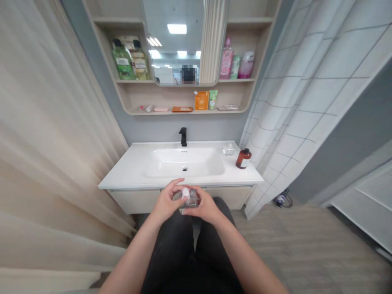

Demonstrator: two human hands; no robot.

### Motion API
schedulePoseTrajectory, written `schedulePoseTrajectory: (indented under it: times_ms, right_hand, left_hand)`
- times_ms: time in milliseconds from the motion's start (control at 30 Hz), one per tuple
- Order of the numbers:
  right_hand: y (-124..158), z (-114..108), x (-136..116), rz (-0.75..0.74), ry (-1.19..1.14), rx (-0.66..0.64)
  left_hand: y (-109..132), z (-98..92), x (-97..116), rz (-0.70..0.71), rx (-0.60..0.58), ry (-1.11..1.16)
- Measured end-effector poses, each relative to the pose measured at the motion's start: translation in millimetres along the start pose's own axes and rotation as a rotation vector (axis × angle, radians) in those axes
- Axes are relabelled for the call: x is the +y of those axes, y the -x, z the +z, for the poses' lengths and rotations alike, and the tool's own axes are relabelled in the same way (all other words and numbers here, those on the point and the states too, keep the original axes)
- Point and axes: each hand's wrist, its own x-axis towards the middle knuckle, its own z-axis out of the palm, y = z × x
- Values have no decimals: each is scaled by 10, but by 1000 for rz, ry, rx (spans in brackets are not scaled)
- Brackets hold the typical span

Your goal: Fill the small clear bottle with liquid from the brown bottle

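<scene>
Just in front of the counter's edge, my right hand [204, 205] is wrapped around a small clear square container [192, 199] and supports it from the right side. My left hand [169, 201] is closed at the container's left, with thumb and fingers pinching a small white rounded thing [185, 192] at its top. Whether that white thing is a lid knob or something soft, I cannot tell. Both hands are above my lap. Behind them lies the white sink [165, 165] with its black faucet [183, 136].
A brown pump-less bottle [243, 158] and another clear container [228, 150] stand on the counter's right side. Above, the shelf unit [183, 113] holds bottles, an orange pouch [201, 100] and a green tube [213, 99]. Curtains hang at the left [61, 143] and right [275, 118].
</scene>
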Motion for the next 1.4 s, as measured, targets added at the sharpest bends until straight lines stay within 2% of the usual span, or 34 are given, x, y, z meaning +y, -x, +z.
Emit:
schedulePoseTrajectory:
  times_ms: [100, 133, 233, 300, 433, 533, 800, 1033, 1400]
  right_hand:
    - [6, 11, -7, 11, -15, -31]
    - [10, 12, -10, 12, -23, -42]
    - [25, -14, -5, 8, -23, -29]
    - [33, -42, 16, -3, -13, -2]
    - [37, -55, 76, -8, -14, 6]
    - [37, -31, 109, 12, 10, 13]
    - [29, -44, 154, 57, 37, 72]
    - [-21, -32, 205, 53, 43, 56]
    - [-70, -4, 350, 49, 31, 32]
  left_hand:
    - [-31, 30, -46, 18, 96, -106]
    - [-31, 43, -52, 25, 84, -120]
    - [-4, 54, -51, 34, -47, -63]
    - [13, 38, -51, 17, -64, -29]
    - [0, 9, -59, 51, 122, -132]
    - [-11, 5, -25, 119, 209, -256]
    - [9, -34, 185, 191, 216, -497]
    - [-54, -104, 79, 153, 249, -352]
    - [-13, -163, -82, 90, 234, -348]
